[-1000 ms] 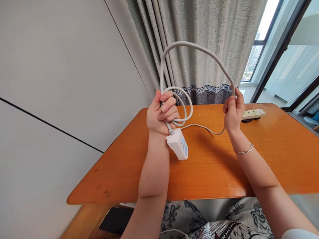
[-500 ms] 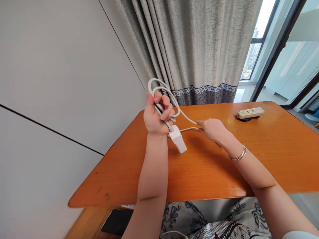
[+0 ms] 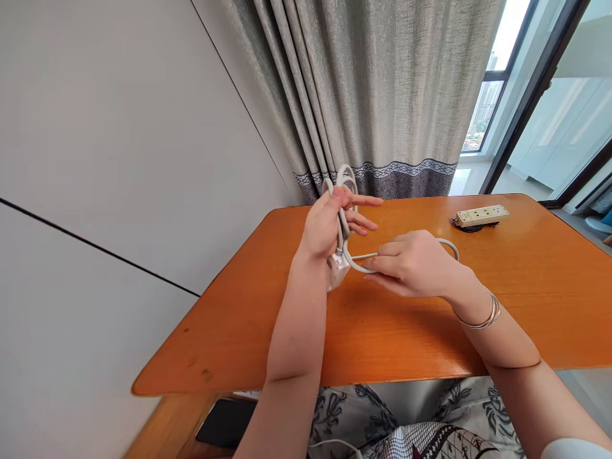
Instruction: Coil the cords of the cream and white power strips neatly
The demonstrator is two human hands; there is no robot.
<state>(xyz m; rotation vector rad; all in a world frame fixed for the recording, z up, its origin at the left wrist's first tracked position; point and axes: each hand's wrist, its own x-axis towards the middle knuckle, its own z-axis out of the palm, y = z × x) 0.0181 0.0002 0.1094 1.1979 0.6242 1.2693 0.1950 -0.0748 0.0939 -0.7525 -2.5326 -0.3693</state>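
My left hand (image 3: 325, 223) holds loops of a white cable (image 3: 345, 171) under its thumb, with several fingers stretched out to the right. Below the palm, partly hidden by the wrist, hangs a white plastic block (image 3: 337, 271) joined to the cable; its exact kind does not show. My right hand (image 3: 408, 264), palm down over the table, has its fingers closed on a run of the same cable. A loop of cable shows behind its knuckles, and a thinner strand runs between the two hands.
A cream power strip (image 3: 482, 217) with a dark cord under it lies at the back right of the orange-brown wooden table (image 3: 229, 344). A grey curtain (image 3: 396, 95) hangs behind. At the left is a pale wall panel (image 3: 119, 159). Below the table edge lies a black flat object (image 3: 224, 422).
My left hand has moved right and turned, its fingers opening out from the coil. My right hand has shifted slightly right and lower, now gripping a thicker run of cable near the block.
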